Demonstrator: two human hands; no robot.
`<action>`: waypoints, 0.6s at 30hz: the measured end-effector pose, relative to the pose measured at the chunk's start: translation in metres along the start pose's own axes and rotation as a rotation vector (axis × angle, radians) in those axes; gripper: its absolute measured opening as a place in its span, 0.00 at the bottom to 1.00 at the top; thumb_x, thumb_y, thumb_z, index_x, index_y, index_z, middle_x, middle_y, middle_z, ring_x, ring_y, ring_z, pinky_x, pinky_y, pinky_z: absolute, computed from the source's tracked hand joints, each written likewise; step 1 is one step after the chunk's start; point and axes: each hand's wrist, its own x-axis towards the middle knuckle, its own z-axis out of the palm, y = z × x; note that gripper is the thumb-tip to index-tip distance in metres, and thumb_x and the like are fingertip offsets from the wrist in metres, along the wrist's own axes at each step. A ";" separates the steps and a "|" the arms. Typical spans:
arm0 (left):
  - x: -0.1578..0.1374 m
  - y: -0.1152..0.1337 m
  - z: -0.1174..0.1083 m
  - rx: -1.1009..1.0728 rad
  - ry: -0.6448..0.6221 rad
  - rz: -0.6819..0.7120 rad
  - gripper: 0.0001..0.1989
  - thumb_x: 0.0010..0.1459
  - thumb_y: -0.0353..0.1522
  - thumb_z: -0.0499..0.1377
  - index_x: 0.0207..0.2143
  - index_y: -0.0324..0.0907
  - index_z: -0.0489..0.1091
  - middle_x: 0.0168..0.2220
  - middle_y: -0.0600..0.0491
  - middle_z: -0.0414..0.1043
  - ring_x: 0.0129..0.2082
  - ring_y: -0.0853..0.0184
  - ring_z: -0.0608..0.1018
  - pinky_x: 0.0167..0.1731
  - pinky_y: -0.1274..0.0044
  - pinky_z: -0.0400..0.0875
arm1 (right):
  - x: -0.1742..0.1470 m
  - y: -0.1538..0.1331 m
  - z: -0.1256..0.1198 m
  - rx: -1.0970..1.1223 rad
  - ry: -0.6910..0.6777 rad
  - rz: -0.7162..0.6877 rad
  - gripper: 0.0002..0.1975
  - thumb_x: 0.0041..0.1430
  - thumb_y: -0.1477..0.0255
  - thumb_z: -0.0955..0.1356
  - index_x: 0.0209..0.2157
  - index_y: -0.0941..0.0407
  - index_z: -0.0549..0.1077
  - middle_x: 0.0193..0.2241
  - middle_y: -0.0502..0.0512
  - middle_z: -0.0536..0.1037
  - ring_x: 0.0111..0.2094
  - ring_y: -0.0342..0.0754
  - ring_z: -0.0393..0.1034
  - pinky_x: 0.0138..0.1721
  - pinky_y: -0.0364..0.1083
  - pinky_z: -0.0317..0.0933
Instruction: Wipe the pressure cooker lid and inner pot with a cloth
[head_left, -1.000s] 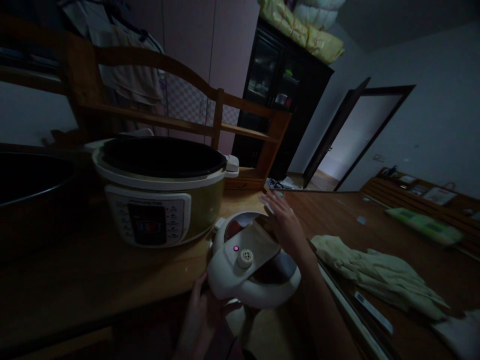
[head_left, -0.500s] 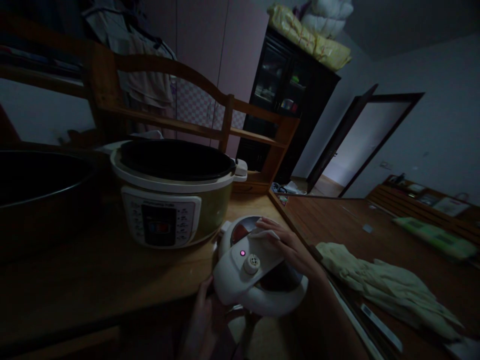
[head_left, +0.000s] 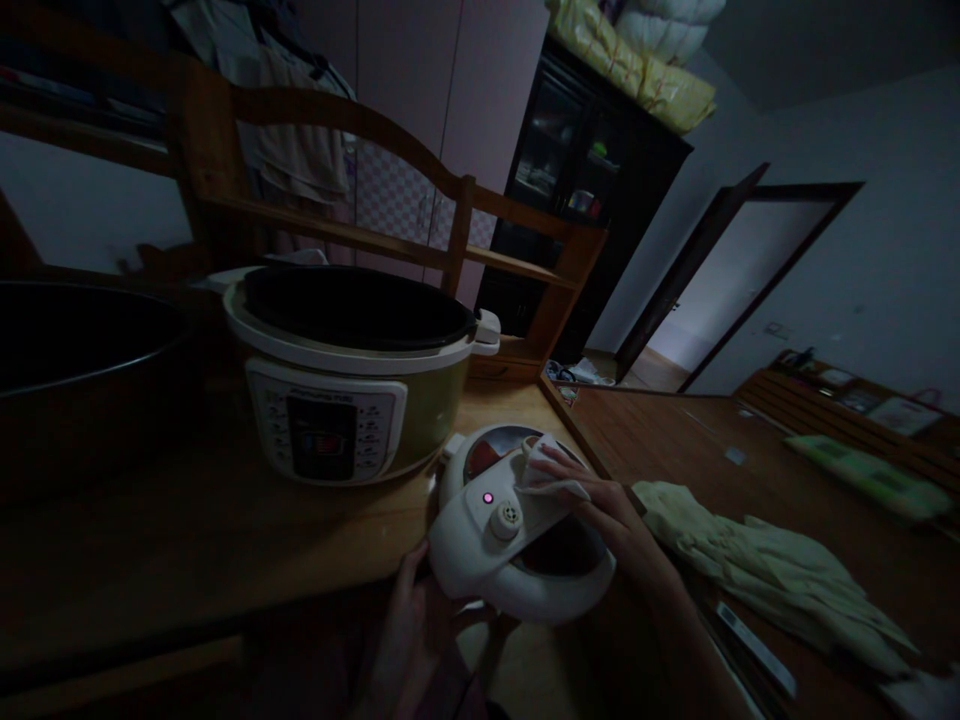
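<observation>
A white pressure cooker lid point(head_left: 480, 560) with dark glass-like panels, a round valve and a pink button rests tilted over the desk's front edge. My left hand point(head_left: 416, 610) grips the lid's near left rim, its fingers partly hidden beneath. My right hand point(head_left: 592, 495) presses a white cloth or tissue point(head_left: 551, 465) onto the far end of the lid's central bar, fingers closed on it. Behind the lid stands the green and white electric pressure cooker point(head_left: 431, 405), uncovered, with a dark inner pot and a control panel facing me.
A large dark pot point(head_left: 90, 420) stands at the left on the wooden desk point(head_left: 337, 540). A wooden shelf rail point(head_left: 390, 235) runs along the back. To the right, a pale cloth point(head_left: 750, 550) and a white strip-like object point(head_left: 757, 650) lie on a brown surface.
My right hand has lifted slightly and bunched up the white cloth, which lay flatter under the fingers before. The left hand keeps its hold on the lid's rim.
</observation>
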 end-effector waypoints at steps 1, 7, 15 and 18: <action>0.000 0.000 -0.001 -0.014 -0.017 -0.021 0.38 0.58 0.34 0.56 0.67 0.47 0.41 0.29 0.49 0.79 0.24 0.55 0.79 0.31 0.60 0.74 | -0.001 -0.001 0.000 -0.005 -0.001 -0.004 0.16 0.71 0.65 0.60 0.53 0.45 0.73 0.60 0.47 0.64 0.66 0.52 0.47 0.65 0.56 0.42; 0.000 0.001 -0.002 -0.080 -0.109 -0.101 0.34 0.59 0.40 0.55 0.65 0.41 0.52 0.32 0.46 0.79 0.32 0.52 0.80 0.35 0.61 0.74 | -0.015 -0.006 0.005 -0.062 0.001 0.012 0.16 0.70 0.65 0.60 0.54 0.46 0.73 0.62 0.47 0.63 0.66 0.53 0.45 0.66 0.57 0.41; -0.008 0.005 0.010 -0.077 -0.022 -0.086 0.29 0.59 0.37 0.54 0.62 0.42 0.55 0.28 0.48 0.78 0.27 0.55 0.79 0.33 0.63 0.73 | -0.053 -0.001 0.017 -0.171 0.049 0.050 0.20 0.71 0.67 0.59 0.61 0.46 0.64 0.65 0.48 0.55 0.67 0.53 0.42 0.67 0.57 0.41; -0.010 0.006 0.012 -0.101 -0.042 -0.104 0.26 0.59 0.39 0.54 0.58 0.42 0.62 0.31 0.48 0.79 0.30 0.56 0.79 0.39 0.63 0.73 | -0.063 -0.002 0.020 -0.200 0.070 0.078 0.20 0.71 0.67 0.59 0.62 0.47 0.63 0.65 0.48 0.54 0.67 0.54 0.41 0.66 0.58 0.41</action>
